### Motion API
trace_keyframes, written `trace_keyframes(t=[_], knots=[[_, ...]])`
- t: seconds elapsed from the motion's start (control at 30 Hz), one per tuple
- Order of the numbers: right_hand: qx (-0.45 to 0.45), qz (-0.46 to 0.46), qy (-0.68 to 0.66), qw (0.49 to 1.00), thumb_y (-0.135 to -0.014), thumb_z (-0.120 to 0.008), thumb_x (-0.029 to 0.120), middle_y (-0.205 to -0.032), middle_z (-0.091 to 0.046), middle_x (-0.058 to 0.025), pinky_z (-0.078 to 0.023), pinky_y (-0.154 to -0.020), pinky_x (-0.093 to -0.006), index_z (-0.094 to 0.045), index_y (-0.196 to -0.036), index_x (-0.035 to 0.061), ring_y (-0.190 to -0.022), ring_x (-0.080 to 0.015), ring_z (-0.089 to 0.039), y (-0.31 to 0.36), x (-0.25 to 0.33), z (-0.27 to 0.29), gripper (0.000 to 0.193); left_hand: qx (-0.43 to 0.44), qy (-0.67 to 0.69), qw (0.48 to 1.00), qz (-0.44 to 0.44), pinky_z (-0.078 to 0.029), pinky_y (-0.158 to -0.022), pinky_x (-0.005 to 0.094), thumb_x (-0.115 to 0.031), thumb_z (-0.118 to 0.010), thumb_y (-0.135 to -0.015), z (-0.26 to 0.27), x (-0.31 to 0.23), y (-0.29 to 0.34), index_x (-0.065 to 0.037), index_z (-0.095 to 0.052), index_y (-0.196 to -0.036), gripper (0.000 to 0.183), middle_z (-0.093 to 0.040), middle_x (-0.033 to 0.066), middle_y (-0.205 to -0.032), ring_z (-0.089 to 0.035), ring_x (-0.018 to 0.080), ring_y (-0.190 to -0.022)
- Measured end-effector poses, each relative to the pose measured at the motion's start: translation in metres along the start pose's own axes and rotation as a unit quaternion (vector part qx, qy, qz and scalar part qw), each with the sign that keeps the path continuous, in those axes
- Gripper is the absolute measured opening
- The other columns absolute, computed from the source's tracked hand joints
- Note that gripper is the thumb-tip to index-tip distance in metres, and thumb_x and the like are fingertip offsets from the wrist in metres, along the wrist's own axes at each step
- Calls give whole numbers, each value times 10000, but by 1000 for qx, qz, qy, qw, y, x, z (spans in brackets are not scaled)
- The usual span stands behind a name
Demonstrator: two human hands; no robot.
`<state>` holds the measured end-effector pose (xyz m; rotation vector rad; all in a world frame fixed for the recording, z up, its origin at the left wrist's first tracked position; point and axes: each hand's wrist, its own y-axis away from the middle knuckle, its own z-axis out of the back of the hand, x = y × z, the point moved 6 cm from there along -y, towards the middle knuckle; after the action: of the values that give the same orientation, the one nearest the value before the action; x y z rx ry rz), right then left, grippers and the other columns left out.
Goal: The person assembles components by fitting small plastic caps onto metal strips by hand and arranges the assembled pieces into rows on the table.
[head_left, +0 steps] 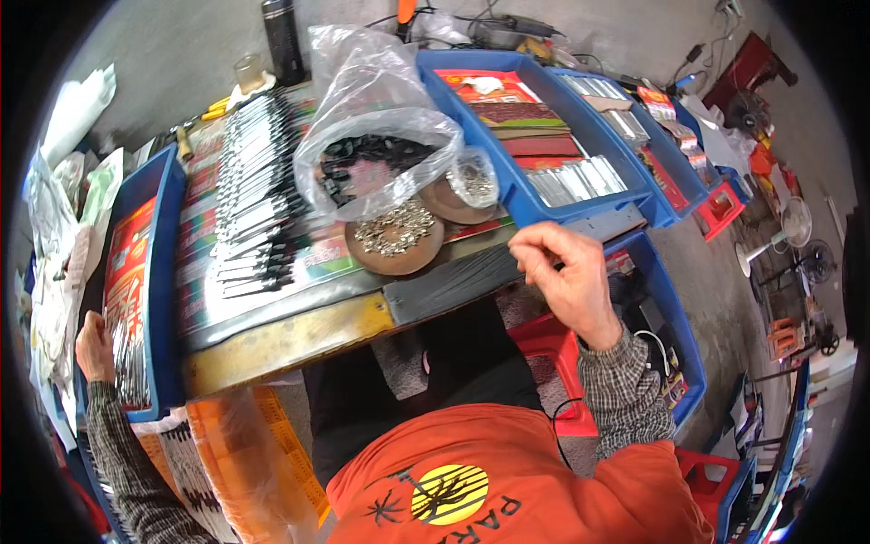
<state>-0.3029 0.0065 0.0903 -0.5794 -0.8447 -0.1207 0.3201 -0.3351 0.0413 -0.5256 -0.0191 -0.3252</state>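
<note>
At the far left my left hand [94, 348] is at the outer side of a blue bin [170, 272], beside the thin metal pieces [131, 367] lying in it. Its fingers are foreshortened, so their grip is unclear. My right hand [569, 279] hovers by the front edge of the table, thumb and fingertips pinched together; anything between them is too small to make out. On the table lies a long row of slim metal pieces with dark ends [256, 190]. Beside it are a clear bag of black parts [376, 163] and a round brown dish [394, 258] of small metal bits.
A small clear bag of bits [473, 179] rests on a second brown dish. Blue bins [544, 213] with flat metal pieces stand to the right. Below the table are a red stool [566, 381] and another blue bin [693, 390]. A black flask [282, 41] stands at the back.
</note>
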Motion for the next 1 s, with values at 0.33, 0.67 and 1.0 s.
trace_keyframes(t=[0.33, 0.67, 1.0], knots=[[-48, 69, 319, 944, -855, -581, 126, -818, -658, -137, -474, -678, -409, -657, -883, 21, -773, -312, -632, -79, -66, 90, 132, -87, 125, 988, 8, -533, -773, 328, -60, -561, -929, 35, -47, 1, -53, -595, -1173, 246, -693, 140, -1009, -696, 227, -908], [145, -7, 288, 947, -835, -630, 156, -904, -693, -151, -510, -761, -375, -685, -959, -5, -849, -293, -662, -123, -129, 62, 210, -129, 222, 965, -48, -426, -570, 250, 27, -559, -894, 107, -208, 26, -36, -641, -1110, 239, -654, 72, -936, -586, 136, -739], [255, -28, 298, 919, -803, -672, 186, -930, -660, -143, -481, -837, -403, -680, -1046, 44, -945, -288, -624, -121, -132, 36, 281, -103, 234, 964, -75, -453, -589, 279, 42, -581, -859, 102, -266, 38, -14, -654, -1024, 190, -641, 85, -852, -586, 161, -688]])
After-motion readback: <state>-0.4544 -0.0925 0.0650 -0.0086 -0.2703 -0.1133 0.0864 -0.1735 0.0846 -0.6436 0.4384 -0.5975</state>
